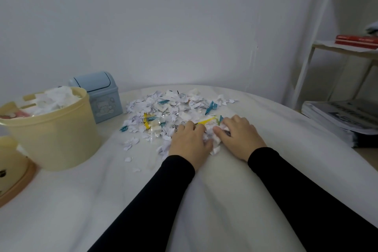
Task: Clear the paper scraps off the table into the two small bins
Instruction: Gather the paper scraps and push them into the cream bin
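Note:
A heap of torn paper scraps (pixel 163 108), mostly white with teal and yellow bits, covers the middle of the white table (pixel 225 190). My left hand (pixel 189 141) and my right hand (pixel 238 137) lie palm down at the heap's near right edge, cupped toward each other with a bunch of white scraps (pixel 212 135) pressed between them. A cream round bin (pixel 55 129) at the left is piled high with paper. Behind it stands a small blue bin (pixel 102 96) with a swing lid, which is shut.
A cream and orange object (pixel 14 172) sits at the far left table edge. To the right stand a white shelf (pixel 335 47) with red books (pixel 356 42) and a stack of magazines (pixel 339 118) beside the table.

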